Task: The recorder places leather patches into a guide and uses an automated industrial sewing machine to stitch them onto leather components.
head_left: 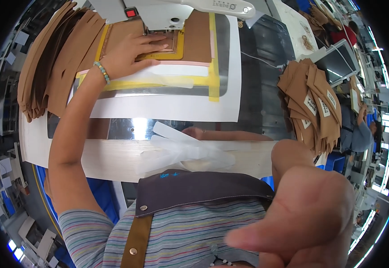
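My left hand [138,49] lies open and flat, fingers spread, over a yellow-edged template frame [176,55] and the brown sheet [198,38] around it. Its fingertips are close to the needle area under the white sewing machine head [163,18]. A beaded bracelet circles the wrist. Beneath is a white sheet [167,109] with a clear panel and yellow tape. Raised close to the camera, my right hand [310,210] is curled, one digit pointing left. The inside of its grip is hidden, and no object shows in it.
Brown flat pieces [65,62] stand stacked at the left. At the right lies a pile of brown pieces with white labels [310,102], near a grey screen [343,62]. Translucent white strips [185,154] rest at the table's front edge. Other people are in the right background.
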{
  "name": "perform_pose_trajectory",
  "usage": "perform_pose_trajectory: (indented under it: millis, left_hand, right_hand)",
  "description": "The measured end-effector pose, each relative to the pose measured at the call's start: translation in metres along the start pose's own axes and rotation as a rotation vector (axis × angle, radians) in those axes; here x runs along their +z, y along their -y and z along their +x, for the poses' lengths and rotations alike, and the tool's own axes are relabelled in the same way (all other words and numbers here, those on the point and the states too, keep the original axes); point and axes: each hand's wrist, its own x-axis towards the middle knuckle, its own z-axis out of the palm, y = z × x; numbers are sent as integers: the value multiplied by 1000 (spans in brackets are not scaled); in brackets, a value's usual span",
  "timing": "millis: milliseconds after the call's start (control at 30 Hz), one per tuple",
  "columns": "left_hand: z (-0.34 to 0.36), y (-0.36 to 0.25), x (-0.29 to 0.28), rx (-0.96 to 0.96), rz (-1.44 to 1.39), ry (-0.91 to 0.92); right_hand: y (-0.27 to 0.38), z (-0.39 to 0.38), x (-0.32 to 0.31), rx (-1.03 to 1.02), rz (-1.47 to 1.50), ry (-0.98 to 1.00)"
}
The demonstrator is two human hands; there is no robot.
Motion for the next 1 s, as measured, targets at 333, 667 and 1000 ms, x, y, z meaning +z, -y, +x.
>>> perform_pose_trajectory:
  millis: [333, 667, 1000]
  left_hand:
    - [13, 2, 6, -194, -66, -23]
    - [-43, 49, -2, -167, -62, -308]
    - [-182, 135, -23, -711, 191, -341]
  right_hand:
    - [17, 23, 20, -58, -125, -48]
    - [40, 27, 26, -112, -226, -147]
    - [-46, -53, 89, 399, 33, 596]
